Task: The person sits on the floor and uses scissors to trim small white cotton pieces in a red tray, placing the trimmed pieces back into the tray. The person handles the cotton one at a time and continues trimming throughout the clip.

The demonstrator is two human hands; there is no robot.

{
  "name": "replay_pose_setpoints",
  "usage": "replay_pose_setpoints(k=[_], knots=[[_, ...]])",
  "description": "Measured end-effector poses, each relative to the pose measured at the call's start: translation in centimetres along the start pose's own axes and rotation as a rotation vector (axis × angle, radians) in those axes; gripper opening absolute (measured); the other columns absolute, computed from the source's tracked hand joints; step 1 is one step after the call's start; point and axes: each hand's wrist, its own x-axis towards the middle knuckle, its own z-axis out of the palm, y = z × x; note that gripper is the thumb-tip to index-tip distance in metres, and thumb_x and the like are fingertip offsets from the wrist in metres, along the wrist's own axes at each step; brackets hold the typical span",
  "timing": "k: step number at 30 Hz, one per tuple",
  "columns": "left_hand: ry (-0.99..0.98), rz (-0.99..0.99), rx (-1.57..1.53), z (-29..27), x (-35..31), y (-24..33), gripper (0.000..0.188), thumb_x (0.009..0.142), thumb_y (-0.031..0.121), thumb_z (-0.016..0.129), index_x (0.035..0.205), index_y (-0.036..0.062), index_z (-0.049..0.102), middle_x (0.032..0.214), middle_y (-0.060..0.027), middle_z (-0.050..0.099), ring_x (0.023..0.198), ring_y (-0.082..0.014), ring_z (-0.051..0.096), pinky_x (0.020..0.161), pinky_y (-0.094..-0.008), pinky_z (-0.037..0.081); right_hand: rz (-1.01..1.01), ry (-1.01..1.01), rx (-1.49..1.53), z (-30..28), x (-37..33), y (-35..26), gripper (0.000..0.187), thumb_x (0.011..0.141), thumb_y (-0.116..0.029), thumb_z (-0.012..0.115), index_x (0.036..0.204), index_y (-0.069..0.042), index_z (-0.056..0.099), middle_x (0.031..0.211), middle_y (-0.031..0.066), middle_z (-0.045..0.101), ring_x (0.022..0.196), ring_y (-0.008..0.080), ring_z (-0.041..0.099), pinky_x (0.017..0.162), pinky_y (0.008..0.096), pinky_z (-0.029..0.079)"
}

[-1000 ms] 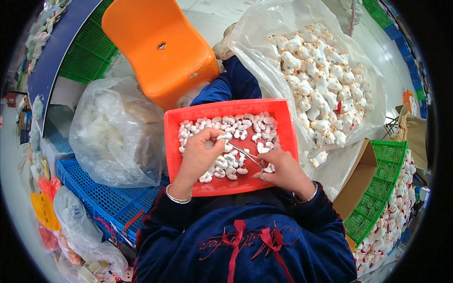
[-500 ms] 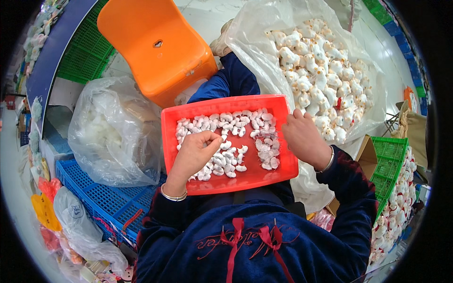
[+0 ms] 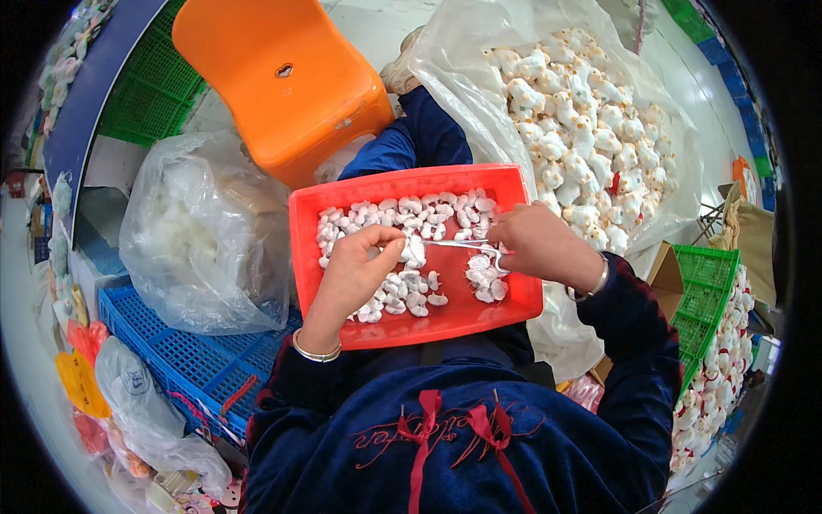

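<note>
My left hand (image 3: 358, 267) is over the middle of a red plastic tray (image 3: 300, 248), thumb and forefinger pinched on a small white plush piece (image 3: 414, 253). Coming in from the right, my right hand (image 3: 548, 246) is closed round the ring handles of silver forceps (image 3: 458, 244). The slim tip of the forceps reaches to the white piece at my left fingertips; whether the jaws grip it is too small to tell. Many similar white pieces (image 3: 394, 295) lie loose in the tray, with a separate pile (image 3: 486, 278) below my right hand.
A clear bag of white plush toys (image 3: 591, 146) stands at far right. Ahead is an orange chair (image 3: 274, 86). To the left are a clear bag of white stuffing (image 3: 205, 240) and a blue crate (image 3: 171, 330). A green crate (image 3: 706, 295) stands at right.
My right hand has moved left from the tray's right rim, bringing the forceps into plain view up to my left fingertips. My left hand has stayed nearly in place, lowering slightly.
</note>
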Motion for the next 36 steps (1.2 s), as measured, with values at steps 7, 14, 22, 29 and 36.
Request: replay_pose_setpoints(k=[7, 14, 22, 29, 36], knots=[[-0.054, -0.113, -0.091, 0.4, 0.0, 0.5, 0.024, 0.098, 0.014, 0.069, 0.115, -0.0026, 0.07, 0.093, 0.0002, 0.069, 0.081, -0.0038, 0.06, 0.071, -0.0193, 0.048, 0.103, 0.151, 0.203, -1.6, -3.3, -1.6, 0.03, 0.071, -0.012, 0.075, 0.101, -0.005, 0.075, 0.086, 0.0125, 0.066, 0.086, 0.0341, 0.065, 0.075, 0.046, 0.05], [-0.078, -0.068, -0.171, 0.6, 0.0, 0.0, 0.022, 0.095, 0.011, 0.072, 0.112, -0.0033, 0.071, 0.093, -0.0021, 0.071, 0.081, -0.0045, 0.062, 0.072, -0.0198, 0.05, 0.117, 0.241, 0.196, -1.2, -4.0, -2.9, 0.033, 0.073, -0.015, 0.078, 0.105, -0.006, 0.074, 0.09, 0.0108, 0.067, 0.095, 0.032, 0.063, 0.083, 0.0459, 0.049], [0.006, -0.083, -0.439, 0.4, 0.5, -0.5, 0.01, 0.095, 0.005, 0.067, 0.104, 0.0003, 0.066, 0.084, -0.0035, 0.069, 0.068, -0.0048, 0.058, 0.062, -0.0198, 0.046, 0.026, 0.355, 0.36, 2.7, -2.9, -3.6, 0.044, 0.072, -0.017, 0.081, 0.114, -0.005, 0.07, 0.1, 0.0142, 0.067, 0.094, 0.0352, 0.061, 0.082, 0.0447, 0.05], [0.084, -0.088, -0.576, 0.3, 0.5, -0.9, 0.005, 0.095, 0.003, 0.065, 0.098, 0.0019, 0.062, 0.084, -0.0057, 0.069, 0.066, -0.0053, 0.057, 0.06, -0.0202, 0.046, 0.049, 0.399, 0.393, 3.4, -2.4, -4.8, 0.04, 0.075, -0.018, 0.082, 0.111, -0.004, 0.071, 0.094, 0.0134, 0.069, 0.093, 0.0326, 0.064, 0.079, 0.0442, 0.051], [0.03, -0.055, -0.482, 0.4, 0.2, -0.2, 0.005, 0.094, 0.003, 0.065, 0.095, 0.0045, 0.061, 0.082, -0.0056, 0.068, 0.063, -0.0065, 0.056, 0.058, -0.0197, 0.045, 0.118, 0.357, 0.469, 4.0, -1.8, -4.8, 0.041, 0.077, -0.015, 0.084, 0.115, -0.004, 0.072, 0.081, 0.0117, 0.065, 0.077, 0.0286, 0.064, 0.071, 0.0395, 0.052]])
